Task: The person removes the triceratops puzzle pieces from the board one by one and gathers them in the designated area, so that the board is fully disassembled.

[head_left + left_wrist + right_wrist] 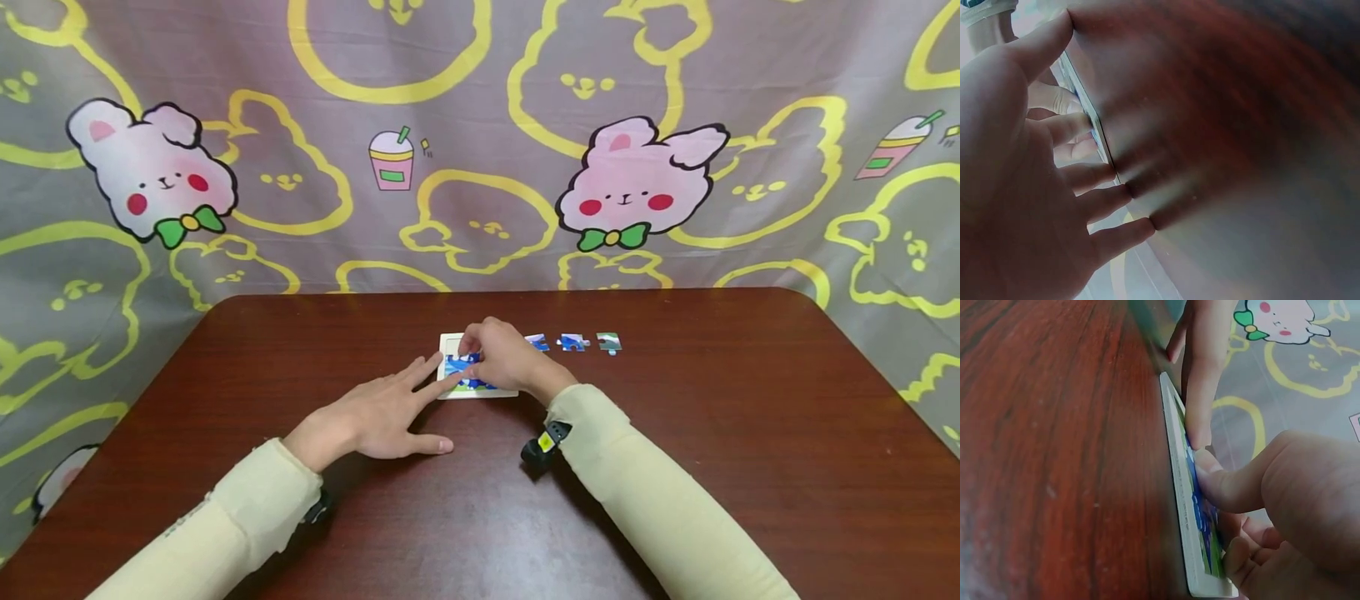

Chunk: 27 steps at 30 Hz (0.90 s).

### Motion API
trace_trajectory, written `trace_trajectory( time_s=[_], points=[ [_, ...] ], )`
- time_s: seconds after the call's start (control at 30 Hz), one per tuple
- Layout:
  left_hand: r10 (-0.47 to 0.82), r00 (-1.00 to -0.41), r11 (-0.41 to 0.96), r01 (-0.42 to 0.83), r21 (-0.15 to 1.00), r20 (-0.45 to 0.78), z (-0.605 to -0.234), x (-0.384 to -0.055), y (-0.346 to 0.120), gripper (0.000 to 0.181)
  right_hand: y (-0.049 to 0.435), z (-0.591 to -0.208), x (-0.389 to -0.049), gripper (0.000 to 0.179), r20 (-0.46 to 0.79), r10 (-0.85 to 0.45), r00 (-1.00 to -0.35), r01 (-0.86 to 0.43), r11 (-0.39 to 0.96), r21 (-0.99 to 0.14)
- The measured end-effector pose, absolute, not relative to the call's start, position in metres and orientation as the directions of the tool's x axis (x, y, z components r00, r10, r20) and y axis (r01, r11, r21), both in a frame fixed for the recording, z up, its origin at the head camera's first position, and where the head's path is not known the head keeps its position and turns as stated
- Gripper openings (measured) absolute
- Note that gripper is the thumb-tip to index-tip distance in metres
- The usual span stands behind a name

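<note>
A small jigsaw puzzle point(452, 367) with a white frame lies on the table, its blue and green picture partly covered by both hands. My left hand point(382, 412) is spread flat at the frame's left side, index finger reaching over the picture and thumb out on the tabletop. Over the puzzle, my right hand point(506, 354) bends down with curled fingers and pinches a puzzle piece, mostly hidden by the fingers. In the right wrist view, the right thumb point(1222, 484) presses at the picture, right beside the left index finger point(1200, 406).
Three loose puzzle pieces lie in a row right of the frame: one partly behind the right hand point(537, 342), a blue one point(573, 342) and a greenish one point(609, 342). The brown table point(720, 433) ends at a patterned curtain point(480, 108).
</note>
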State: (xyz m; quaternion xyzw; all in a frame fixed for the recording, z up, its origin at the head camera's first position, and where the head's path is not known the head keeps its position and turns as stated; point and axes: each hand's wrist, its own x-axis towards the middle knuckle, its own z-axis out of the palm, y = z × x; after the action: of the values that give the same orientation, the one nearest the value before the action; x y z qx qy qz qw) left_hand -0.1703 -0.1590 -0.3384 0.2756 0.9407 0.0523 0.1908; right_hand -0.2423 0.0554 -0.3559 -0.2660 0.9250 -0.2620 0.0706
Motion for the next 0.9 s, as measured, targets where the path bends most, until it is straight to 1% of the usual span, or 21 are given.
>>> trace_trajectory(
  time_s=[0.6,0.9],
  points=[
    [0.531,-0.777,0.847,0.484,0.22,-0.337,-0.3398,-0.1705,-0.1586,0.093,0.0466,-0.3541,-0.2417,0.024,-0.05,-0.498,-0.866,-0.424,0.783,-0.454],
    [0.54,-0.771,0.842,0.484,0.239,-0.337,-0.3401,-0.1707,-0.1591,0.092,0.0449,-0.3531,-0.2384,0.024,-0.043,-0.476,-0.879,-0.417,0.807,-0.418]
  ],
)
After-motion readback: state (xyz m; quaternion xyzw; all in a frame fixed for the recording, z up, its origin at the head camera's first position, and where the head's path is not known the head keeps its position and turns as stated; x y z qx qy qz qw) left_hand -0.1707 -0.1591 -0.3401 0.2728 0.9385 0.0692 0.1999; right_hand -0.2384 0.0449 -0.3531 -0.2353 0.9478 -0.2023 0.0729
